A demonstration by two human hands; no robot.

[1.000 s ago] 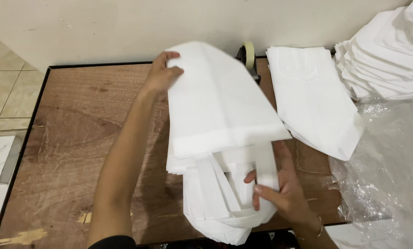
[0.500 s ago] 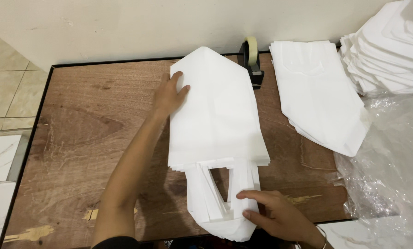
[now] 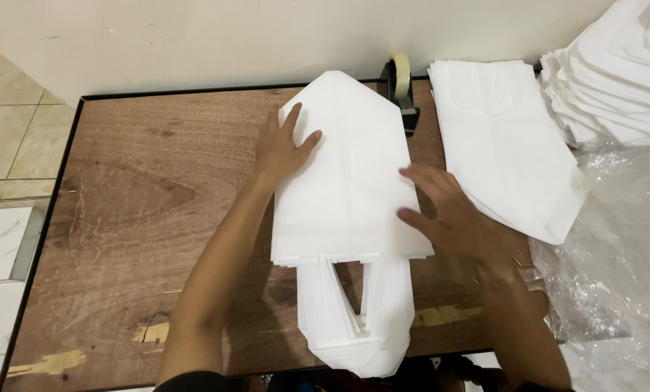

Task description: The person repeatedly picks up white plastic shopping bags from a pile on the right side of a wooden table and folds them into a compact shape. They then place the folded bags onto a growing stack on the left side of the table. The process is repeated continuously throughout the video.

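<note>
Your left hand [image 3: 285, 147] lay flat, fingers spread, on the upper left part of the stack of white bags [image 3: 347, 181], pressing on it without gripping anything. Your right hand [image 3: 448, 210] was open too, fingers extended and slightly blurred, resting at the stack's right edge; whether the palm touched the bags or hovered just above them, the view did not show. The two hands were apart, one on each side of the stack. That stack sat near the middle of the wooden table [image 3: 136, 203], its pointed end toward the wall and its loop handles [image 3: 358, 319] hanging toward you, reaching the table's near edge. Just beyond the stack's far right corner stood a tape dispenser [image 3: 401, 87] against the wall. To the right of it lay a second flat pile of white bags [image 3: 499, 145], and farther right, at the frame's edge, a taller heap of folded white bags [image 3: 615, 72]. Crumpled clear plastic wrap [image 3: 615, 247] spread beneath that heap, beside your right forearm.
</note>
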